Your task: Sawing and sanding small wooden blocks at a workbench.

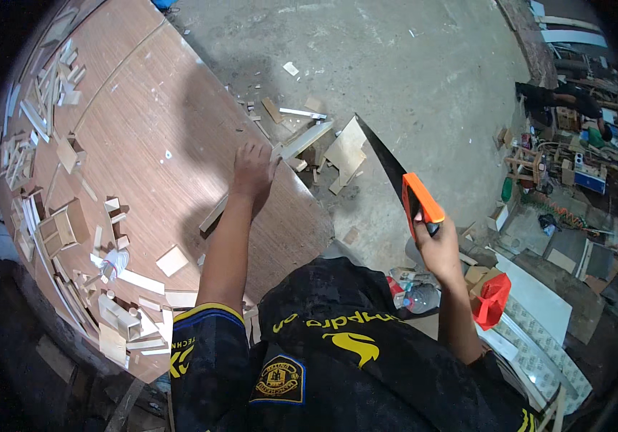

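My left hand (253,169) presses down on a narrow wooden strip (307,141), its fingers curled over it. The strip lies slantwise across the corner of a brown wood-grain tabletop (143,93), and its far end sticks out past the edge. In my right hand (438,248) is a handsaw (384,155) with an orange and black handle. Its dark blade points up and to the left over the floor, apart from the strip. The fingers of my right hand close round the handle and are partly hidden by it.
Wood offcuts (345,153) lie on the concrete floor (424,79) beyond the table edge. Small wooden pieces and a little wooden box (63,226) crowd the table's left side. A red bag (492,299) and white panels (539,295) are at right. Another person stands at far right.
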